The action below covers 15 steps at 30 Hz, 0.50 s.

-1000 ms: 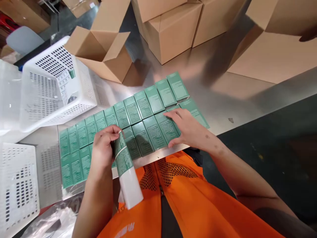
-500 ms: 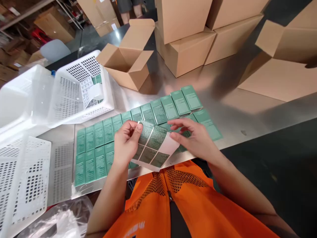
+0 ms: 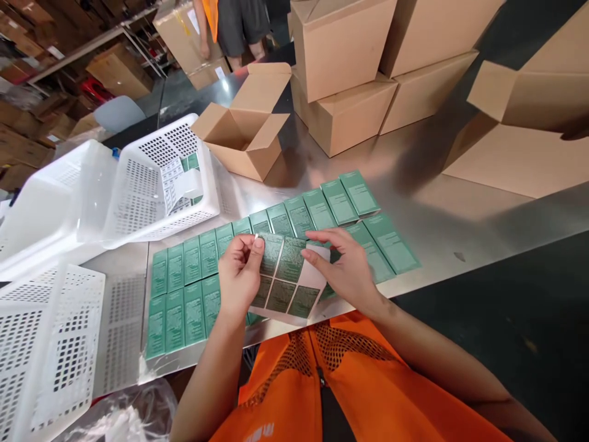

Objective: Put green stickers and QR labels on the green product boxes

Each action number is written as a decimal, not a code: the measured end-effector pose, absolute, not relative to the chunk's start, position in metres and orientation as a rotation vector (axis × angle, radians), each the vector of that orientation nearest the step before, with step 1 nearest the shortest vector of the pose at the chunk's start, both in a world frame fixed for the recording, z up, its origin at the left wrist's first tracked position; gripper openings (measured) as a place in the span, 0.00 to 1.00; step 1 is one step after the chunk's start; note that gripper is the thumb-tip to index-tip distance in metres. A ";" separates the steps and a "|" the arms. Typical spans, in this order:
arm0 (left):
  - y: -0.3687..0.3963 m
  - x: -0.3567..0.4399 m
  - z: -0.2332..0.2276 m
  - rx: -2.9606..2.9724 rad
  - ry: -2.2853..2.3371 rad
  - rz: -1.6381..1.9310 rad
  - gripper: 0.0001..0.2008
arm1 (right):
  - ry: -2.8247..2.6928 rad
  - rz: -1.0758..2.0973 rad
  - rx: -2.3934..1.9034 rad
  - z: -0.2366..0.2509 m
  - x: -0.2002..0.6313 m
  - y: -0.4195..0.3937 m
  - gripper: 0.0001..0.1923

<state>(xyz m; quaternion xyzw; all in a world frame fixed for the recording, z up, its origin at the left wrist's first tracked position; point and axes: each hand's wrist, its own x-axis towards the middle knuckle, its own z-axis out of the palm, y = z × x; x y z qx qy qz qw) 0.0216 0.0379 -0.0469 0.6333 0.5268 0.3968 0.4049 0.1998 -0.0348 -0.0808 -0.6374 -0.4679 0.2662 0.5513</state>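
- Left hand [image 3: 239, 276] pinches a white backing sheet of green printed labels [image 3: 288, 279]; right hand [image 3: 345, 270] grips its other edge.
- Beneath, 2 rows of small green cardboard boxes [image 3: 188, 288] lie on the steel table [image 3: 437, 202]; several labels remain unpeeled.

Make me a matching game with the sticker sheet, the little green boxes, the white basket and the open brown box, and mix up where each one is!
Things:
1. sticker sheet
2. green boxes
3. white basket
4. open cardboard box

Places:
A. lying tipped on its side at the left of the table
B. held between the left hand and the right hand
C. laid flat in two rows along the near edge of the table
D. standing behind the rows, flaps up

Pairs: 1-B, 2-C, 3-A, 4-D
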 end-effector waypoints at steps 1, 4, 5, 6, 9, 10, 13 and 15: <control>0.038 0.022 -0.047 1.596 1.329 1.010 0.11 | -1.094 0.650 -1.505 -0.081 0.199 -0.034 0.10; 0.036 0.025 -0.045 1.605 1.326 1.018 0.11 | -1.065 0.609 -1.497 -0.083 0.197 -0.033 0.07; 0.035 0.026 -0.045 1.610 1.332 1.013 0.11 | -1.085 0.532 -1.507 -0.084 0.197 -0.033 0.05; 0.036 0.027 -0.045 1.610 1.341 1.002 0.11 | -1.137 0.426 -1.515 -0.086 0.197 -0.035 0.03; 0.042 0.027 -0.049 1.567 1.360 0.919 0.12 | -1.516 0.075 -1.354 -0.085 0.196 -0.049 0.08; 0.047 0.026 -0.051 1.532 1.357 0.897 0.13 | -1.680 0.014 -1.222 -0.083 0.196 -0.056 0.10; 0.066 0.019 -0.054 1.392 1.348 0.962 0.13 | -2.003 0.165 -0.773 -0.064 0.207 -0.079 0.12; 0.080 0.014 -0.052 1.306 1.366 1.055 0.11 | -1.989 0.421 -0.618 -0.046 0.224 -0.085 0.09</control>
